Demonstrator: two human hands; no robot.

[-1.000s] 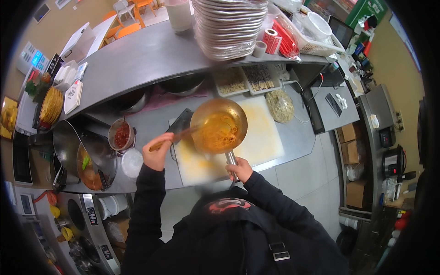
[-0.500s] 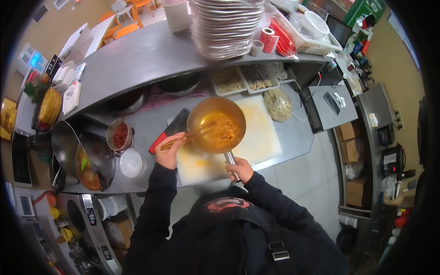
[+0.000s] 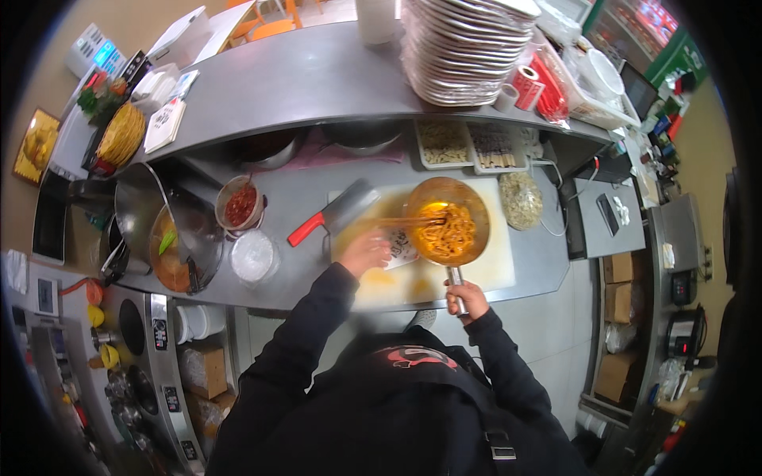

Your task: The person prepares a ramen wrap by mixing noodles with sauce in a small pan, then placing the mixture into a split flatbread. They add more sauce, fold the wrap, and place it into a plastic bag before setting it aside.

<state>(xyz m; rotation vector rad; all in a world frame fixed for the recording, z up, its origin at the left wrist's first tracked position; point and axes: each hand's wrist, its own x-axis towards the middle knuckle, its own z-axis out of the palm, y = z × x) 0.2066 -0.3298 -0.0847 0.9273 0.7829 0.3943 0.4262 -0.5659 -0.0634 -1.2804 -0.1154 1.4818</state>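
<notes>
My right hand (image 3: 468, 299) is closed around the metal handle of a saucepan (image 3: 482, 252), over the right part of a white cutting board (image 3: 502, 274). Sauce-coated noodles (image 3: 448, 234) lie in orange liquid inside. Wooden chopsticks (image 3: 389, 222) reach over the pan's left rim into the noodles. My left hand (image 3: 365, 252) is just below their outer ends, smeared by motion, so its grip is unclear. Beside its fingertips, partly behind the pan, shows a white printed packet (image 3: 403, 249). A cleaver with a red handle (image 3: 306, 229) lies at the board's upper left.
Left of the board stand a container of red sauce (image 3: 240, 204), a clear round tub (image 3: 254, 257) and a wok-like vessel (image 3: 171, 274). A bag of pale food (image 3: 521, 201) sits at right. Wrapped stacked trays (image 3: 464, 59) rest on the raised shelf (image 3: 294, 71).
The view has shifted, with the counter now lower and further right. My left hand has moved below the chopsticks, which now lie flatter across the rim. The printed packet has come into view.
</notes>
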